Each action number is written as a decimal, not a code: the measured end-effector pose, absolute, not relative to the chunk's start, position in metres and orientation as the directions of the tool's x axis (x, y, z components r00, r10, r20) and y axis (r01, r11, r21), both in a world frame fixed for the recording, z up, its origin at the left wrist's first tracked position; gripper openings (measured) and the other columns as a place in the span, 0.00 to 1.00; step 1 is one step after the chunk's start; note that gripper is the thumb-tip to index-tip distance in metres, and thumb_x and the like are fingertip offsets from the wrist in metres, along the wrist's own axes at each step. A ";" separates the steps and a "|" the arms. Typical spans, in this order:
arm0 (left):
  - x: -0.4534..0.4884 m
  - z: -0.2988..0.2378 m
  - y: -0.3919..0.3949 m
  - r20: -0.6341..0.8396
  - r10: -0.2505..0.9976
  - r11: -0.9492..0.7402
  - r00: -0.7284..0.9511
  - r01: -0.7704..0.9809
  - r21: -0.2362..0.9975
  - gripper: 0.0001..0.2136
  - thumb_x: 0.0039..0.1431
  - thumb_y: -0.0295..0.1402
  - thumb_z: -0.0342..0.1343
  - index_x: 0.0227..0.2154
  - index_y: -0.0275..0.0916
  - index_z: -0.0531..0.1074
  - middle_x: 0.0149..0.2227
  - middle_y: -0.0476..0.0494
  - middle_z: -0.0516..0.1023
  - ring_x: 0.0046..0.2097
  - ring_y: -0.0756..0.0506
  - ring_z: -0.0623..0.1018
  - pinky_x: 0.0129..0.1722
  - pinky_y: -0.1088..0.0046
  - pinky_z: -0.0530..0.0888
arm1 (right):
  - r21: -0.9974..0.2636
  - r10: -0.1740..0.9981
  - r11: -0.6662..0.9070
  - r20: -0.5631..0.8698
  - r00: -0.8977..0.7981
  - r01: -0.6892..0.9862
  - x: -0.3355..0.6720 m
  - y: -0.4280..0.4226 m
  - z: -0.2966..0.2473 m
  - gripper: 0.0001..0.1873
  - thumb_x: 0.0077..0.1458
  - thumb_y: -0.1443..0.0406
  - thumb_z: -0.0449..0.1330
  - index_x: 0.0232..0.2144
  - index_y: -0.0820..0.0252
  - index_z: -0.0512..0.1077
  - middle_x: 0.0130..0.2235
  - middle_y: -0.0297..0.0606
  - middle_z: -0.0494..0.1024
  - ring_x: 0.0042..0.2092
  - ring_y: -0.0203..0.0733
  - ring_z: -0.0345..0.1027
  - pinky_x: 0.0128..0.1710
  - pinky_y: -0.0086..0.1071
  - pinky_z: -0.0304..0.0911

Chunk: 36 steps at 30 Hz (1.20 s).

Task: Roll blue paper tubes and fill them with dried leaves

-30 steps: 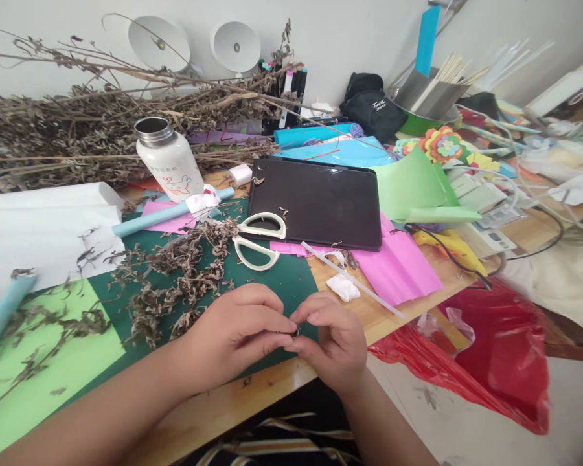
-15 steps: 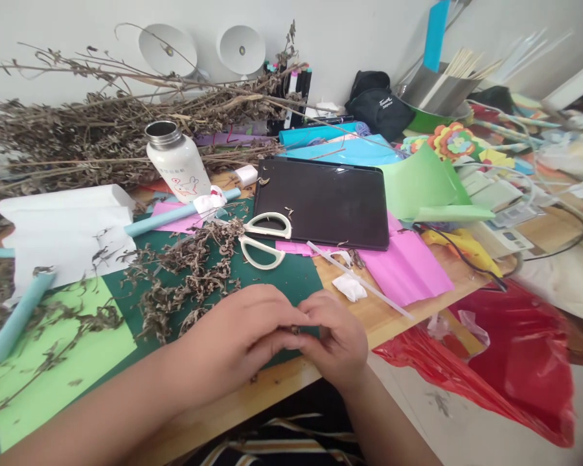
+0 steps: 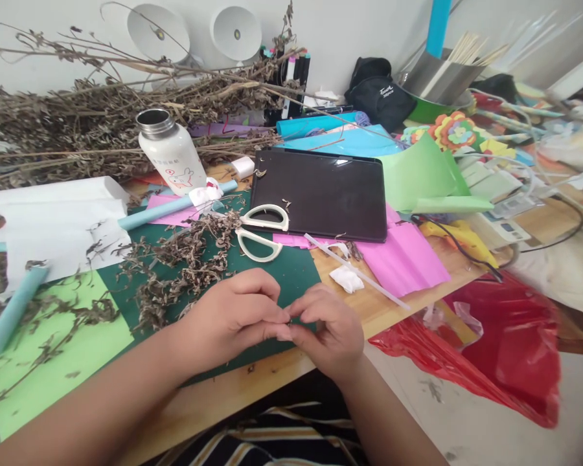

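My left hand (image 3: 238, 314) and my right hand (image 3: 328, 330) meet fingertip to fingertip above the front edge of the green cutting mat (image 3: 298, 275). Both are pinched closed on a tiny dark bit between them, too small and too covered to name. Just beyond my left hand lies a loose heap of dried brown leaves (image 3: 175, 275). White-handled scissors (image 3: 260, 252) rest past the hands, their blades hidden under the leaves. Behind them a black tablet (image 3: 320, 194) lies flat with a few leaf scraps on it.
An uncapped white bottle (image 3: 172, 158) stands behind the heap. Dried stalks (image 3: 102, 129) are piled along the wall. At left lie green paper (image 3: 58, 369) and a white sheet (image 3: 58, 233). A red plastic bag (image 3: 505, 349) hangs off the table's right side.
My hands have shifted a little; the left fingers have straightened and come together, so the pinch shows more plainly. The view has tilted slightly. Objects on the table stay put.
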State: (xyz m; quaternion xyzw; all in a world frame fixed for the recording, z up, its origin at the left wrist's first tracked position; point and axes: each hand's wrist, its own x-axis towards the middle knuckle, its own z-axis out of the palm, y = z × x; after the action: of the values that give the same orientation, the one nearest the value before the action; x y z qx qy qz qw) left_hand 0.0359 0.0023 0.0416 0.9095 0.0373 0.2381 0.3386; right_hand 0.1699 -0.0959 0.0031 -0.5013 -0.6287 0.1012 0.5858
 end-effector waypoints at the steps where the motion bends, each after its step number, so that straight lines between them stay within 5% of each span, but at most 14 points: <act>1: 0.035 0.041 0.003 0.410 0.213 -0.770 0.887 -0.106 0.629 0.01 0.50 0.28 0.54 0.28 0.36 0.69 0.27 0.47 0.66 0.29 0.53 0.68 0.28 0.81 0.67 | -0.709 0.748 0.483 0.639 0.178 0.514 0.170 -0.096 0.004 0.11 0.46 0.67 0.58 0.23 0.57 0.57 0.25 0.32 0.74 0.26 0.34 0.66 0.28 0.30 0.60; 9: 0.034 0.035 0.011 0.485 0.027 -0.858 0.874 -0.229 0.460 0.05 0.51 0.28 0.53 0.33 0.37 0.68 0.31 0.44 0.70 0.34 0.50 0.70 0.33 0.74 0.68 | -0.738 0.770 0.465 0.610 0.188 0.489 0.175 -0.097 0.003 0.10 0.46 0.67 0.59 0.27 0.56 0.58 0.27 0.32 0.73 0.28 0.34 0.65 0.29 0.30 0.60; 13: 0.037 0.040 0.008 0.474 0.005 -0.913 0.881 -0.190 0.362 0.05 0.51 0.24 0.51 0.32 0.37 0.68 0.32 0.45 0.73 0.38 0.48 0.71 0.37 0.72 0.69 | -0.796 0.877 0.427 0.480 0.018 0.429 0.196 -0.102 0.008 0.05 0.50 0.67 0.55 0.31 0.55 0.62 0.33 0.34 0.74 0.35 0.35 0.66 0.34 0.32 0.62; 18: 0.040 0.040 0.003 0.482 -0.002 -0.959 0.876 -0.138 0.246 0.04 0.53 0.27 0.48 0.31 0.36 0.67 0.33 0.43 0.75 0.33 0.48 0.75 0.29 0.75 0.71 | -0.611 0.979 0.111 0.205 0.021 0.784 0.220 -0.109 0.005 0.04 0.52 0.66 0.53 0.33 0.57 0.66 0.35 0.35 0.73 0.38 0.40 0.64 0.37 0.37 0.57; 22: 0.038 0.030 0.002 0.484 0.087 -0.930 0.870 -0.104 0.354 0.06 0.53 0.26 0.49 0.35 0.37 0.65 0.38 0.42 0.75 0.35 0.49 0.76 0.30 0.77 0.72 | -0.383 0.998 0.033 0.068 -0.007 0.923 0.214 -0.109 0.002 0.05 0.50 0.63 0.55 0.32 0.56 0.67 0.34 0.34 0.72 0.36 0.42 0.62 0.34 0.36 0.53; 30: 0.037 0.030 -0.003 0.296 0.304 -0.753 0.905 0.038 0.657 0.09 0.54 0.28 0.49 0.40 0.40 0.61 0.39 0.46 0.75 0.39 0.50 0.75 0.36 0.76 0.72 | -0.159 0.995 0.066 0.090 -0.052 0.985 0.202 -0.108 0.002 0.06 0.52 0.68 0.51 0.25 0.59 0.66 0.27 0.36 0.70 0.31 0.40 0.60 0.30 0.34 0.49; 32: 0.037 0.029 -0.005 0.254 0.348 -0.685 0.902 0.060 0.726 0.10 0.55 0.29 0.48 0.41 0.40 0.61 0.39 0.46 0.75 0.39 0.50 0.75 0.35 0.75 0.73 | -0.224 0.987 0.087 0.152 -0.053 0.971 0.203 -0.109 0.005 0.05 0.51 0.69 0.51 0.25 0.60 0.65 0.27 0.36 0.70 0.31 0.39 0.60 0.30 0.34 0.51; 36: 0.036 0.026 -0.005 0.286 0.365 -0.684 0.886 0.046 0.728 0.09 0.54 0.27 0.49 0.39 0.40 0.60 0.39 0.45 0.74 0.38 0.51 0.75 0.34 0.77 0.73 | -0.590 0.902 0.222 0.426 0.065 0.777 0.201 -0.107 0.021 0.04 0.51 0.71 0.52 0.28 0.58 0.65 0.29 0.35 0.70 0.32 0.36 0.62 0.31 0.32 0.57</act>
State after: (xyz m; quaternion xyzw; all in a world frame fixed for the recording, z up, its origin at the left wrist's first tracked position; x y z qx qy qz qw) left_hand 0.0360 -0.0051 0.0259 0.8934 0.1151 0.2090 0.3807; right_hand 0.2008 -0.1075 0.0207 -0.6182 -0.6790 0.0813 0.3876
